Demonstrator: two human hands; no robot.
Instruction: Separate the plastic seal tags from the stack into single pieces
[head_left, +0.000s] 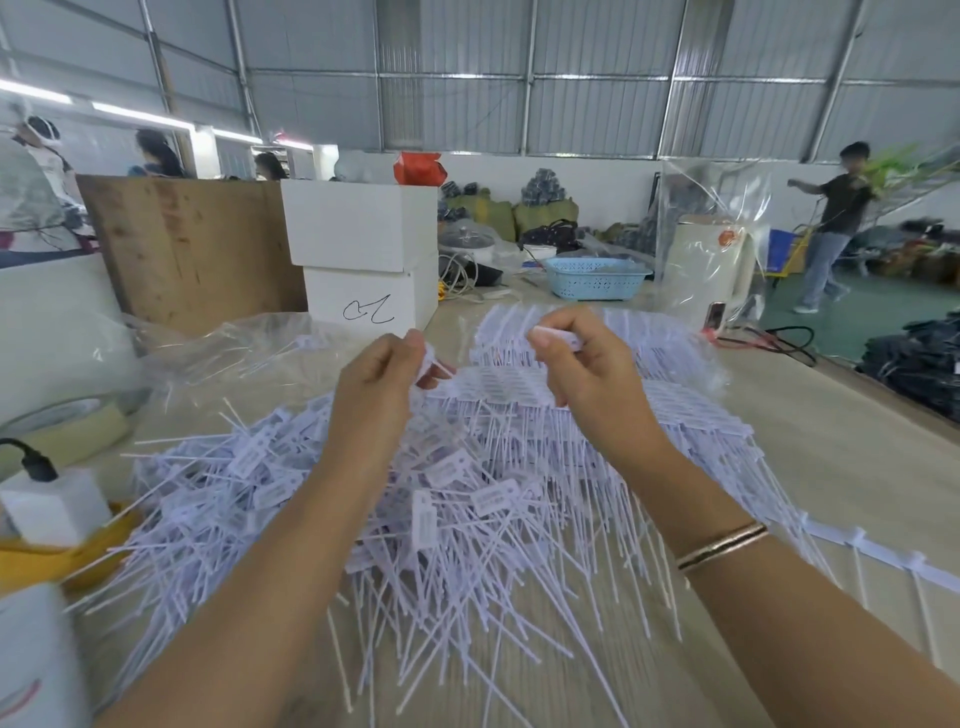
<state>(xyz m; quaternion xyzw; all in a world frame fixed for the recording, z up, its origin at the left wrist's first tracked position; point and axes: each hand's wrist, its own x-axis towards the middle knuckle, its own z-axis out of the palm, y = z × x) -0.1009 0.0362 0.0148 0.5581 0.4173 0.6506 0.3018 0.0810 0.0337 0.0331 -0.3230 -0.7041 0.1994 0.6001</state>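
Head view looks down on both hands raised over a counter (831, 467) heaped with white plastic seal tags; the left hand (379, 384) pinches one tag head (428, 358) between thumb and forefinger, fingers curled, and the right hand (582, 364) has its grip clamped on the far end of a joined strip of tags (498, 387), thumb and fingers closed round a white piece at its top; the strip runs sideways between the two hands, its long axis roughly left to right, while the thin tails hang down and toward the wearer; the pinched tag sits at the strip's left end, so the left hand is the nearer one to the piece that looks due to come off, and I judge the next pull should go leftward, away from the right hand's hold; loose single tags (415, 519) lie in a tangled pile below the left forearm, and the stack of joined strips (675, 415) lies behind and under the right hand; tags carry small printed lines, too fine to read; a white box (363, 306) behind bears a handwritten scrawl, perhaps "CL", not certain; a blue basket (597, 278) stands farther back.
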